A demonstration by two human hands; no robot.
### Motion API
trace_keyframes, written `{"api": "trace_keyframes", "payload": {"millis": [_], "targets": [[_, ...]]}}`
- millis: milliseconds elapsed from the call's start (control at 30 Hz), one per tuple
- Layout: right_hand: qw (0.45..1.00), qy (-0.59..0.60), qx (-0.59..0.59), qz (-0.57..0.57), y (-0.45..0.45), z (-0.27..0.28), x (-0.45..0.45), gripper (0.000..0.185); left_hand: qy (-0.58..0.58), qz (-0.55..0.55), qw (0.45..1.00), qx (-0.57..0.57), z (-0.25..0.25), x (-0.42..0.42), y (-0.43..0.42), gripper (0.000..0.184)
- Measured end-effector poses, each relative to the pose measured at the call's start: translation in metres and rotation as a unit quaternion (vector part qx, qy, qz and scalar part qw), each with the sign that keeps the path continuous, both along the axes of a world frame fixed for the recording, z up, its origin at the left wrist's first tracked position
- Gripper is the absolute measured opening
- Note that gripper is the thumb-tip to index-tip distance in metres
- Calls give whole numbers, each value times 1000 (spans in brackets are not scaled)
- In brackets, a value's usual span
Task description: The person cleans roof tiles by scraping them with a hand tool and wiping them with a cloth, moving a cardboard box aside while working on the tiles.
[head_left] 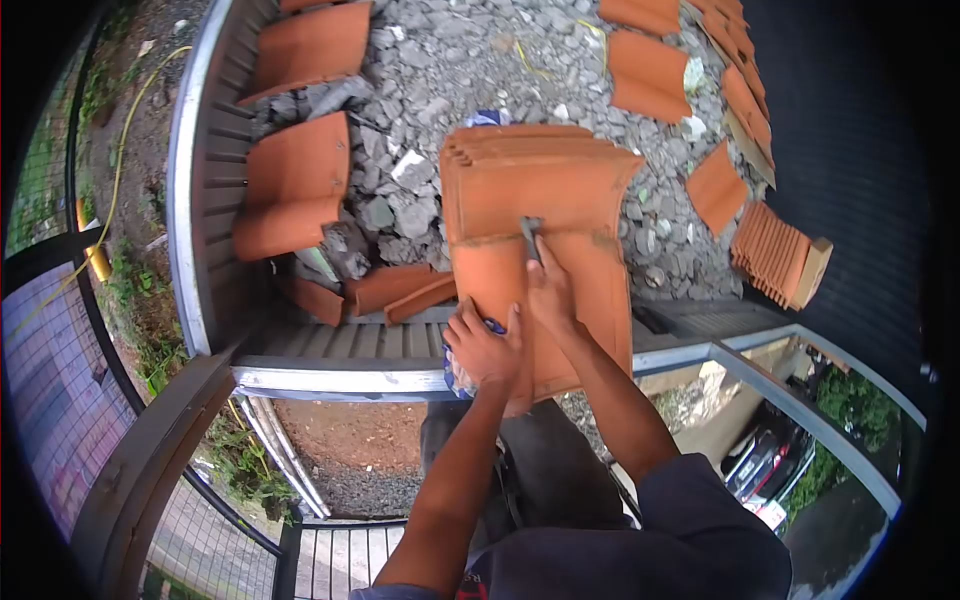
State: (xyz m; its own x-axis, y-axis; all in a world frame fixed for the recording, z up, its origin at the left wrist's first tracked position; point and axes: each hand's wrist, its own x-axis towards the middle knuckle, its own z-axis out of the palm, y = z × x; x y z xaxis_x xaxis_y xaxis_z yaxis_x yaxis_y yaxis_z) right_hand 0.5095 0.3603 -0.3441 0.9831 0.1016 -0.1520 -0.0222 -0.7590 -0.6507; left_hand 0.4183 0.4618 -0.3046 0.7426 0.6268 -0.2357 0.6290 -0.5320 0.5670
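My right hand [551,292] is closed around a slim grey tool with a short crosswise head [530,228]. The tool's head meets the upper clay roof tile [540,195], just above the joint with the lower clay roof tile [585,290]. Residue shows along that joint. My left hand [486,345] rests on the left side of the lower tile, its fingers curled around a crumpled blue-and-white wrapper [457,376]. Part of the wrapper shows between thumb and fingers; the rest is hidden. Several more tiles are stacked under the upper one.
Grey rubble [440,60] spreads beyond the tiles, inside a metal-framed edge [340,380]. Loose tiles [300,165] lie at left, broken pieces [400,290] nearer. A leaning tile stack [770,252] stands at right beside a dark corrugated roof [860,200]. Ground shows below the frame.
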Motion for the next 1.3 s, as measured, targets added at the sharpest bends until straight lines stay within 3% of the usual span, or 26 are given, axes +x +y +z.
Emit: {"api": "trace_keyframes", "payload": {"millis": [33, 67, 167, 233, 267, 300, 367, 400, 433, 500, 567, 633, 667, 733, 833, 867, 933, 1000, 1167, 1267, 1300], "targets": [[996, -73, 49, 31, 17, 4, -2, 49, 10, -7, 1000, -7, -3, -1, -1, 77], [996, -64, 47, 28, 16, 12, 0, 49, 11, -13, 1000, -15, -5, -3, 1, 76], [976, -87, 117, 161, 19, 23, 12, 49, 26, -20, 999, -5, -6, -2, 1, 76], [983, 164, 61, -47, 7, 22, 20, 52, 22, -11, 1000, 9, -4, 1, -3, 77], [973, 219, -48, -51, 19, 52, 33, 55, 28, -18, 999, 4, -6, -1, -4, 77], [972, 224, -52, -55, 19, 49, 26, 55, 22, -24, 999, 11, -9, -2, -4, 78], [988, 51, 44, 137, 18, 45, 15, 54, 20, -29, 999, 14, -11, -2, -3, 79], [975, 112, -31, 191, 12, 57, 21, 54, 29, -27, 999, 13, -10, -1, -3, 80], [974, 116, -33, 194, -2, 49, 26, 54, 36, -23, 999, 12, -8, -1, -3, 80], [990, 129, 1, 65, -27, 23, 40, 54, 31, -12, 999, 12, -7, 3, -2, 79], [988, 106, 113, 26, -19, 10, 17, 54, 23, -13, 999, 22, -9, 1, -4, 78], [982, 29, 80, 168, 13, 42, 1, 54, 34, -21, 999, 12, -13, -5, -3, 78], [982, 30, 72, 170, 16, 41, 1, 54, 34, -25, 999, 18, -14, -6, -2, 76], [984, 77, -15, 161, 15, 42, 7, 55, 35, -27, 999, 33, -17, -4, -4, 73], [989, 40, -81, 115, -16, 34, 13, 56, 38, -27, 998, 52, -15, 0, -4, 74], [974, 74, -186, 102, -40, 29, 17, 56, 48, -19, 998, 37, -12, 1, -5, 76], [956, 48, -252, 145, -94, 36, 20, 62, 48, -24, 998, 40, -12, 0, -5, 76], [923, 173, -324, 116, -111, 96, 19, 61, 37, -27, 997, 55, -16, -1, -5, 77], [987, 41, -155, 20, -195, 147, -72, 50, 52, -31, 996, 61, -15, -1, -6, 78], [981, 105, -165, 12, -212, 140, -114, 51, 65, -30, 995, 72, -13, 1, -8, 77], [958, 215, -188, -23, -206, 135, -106, 51, 65, -34, 995, 72, -13, 2, -9, 77]]}}
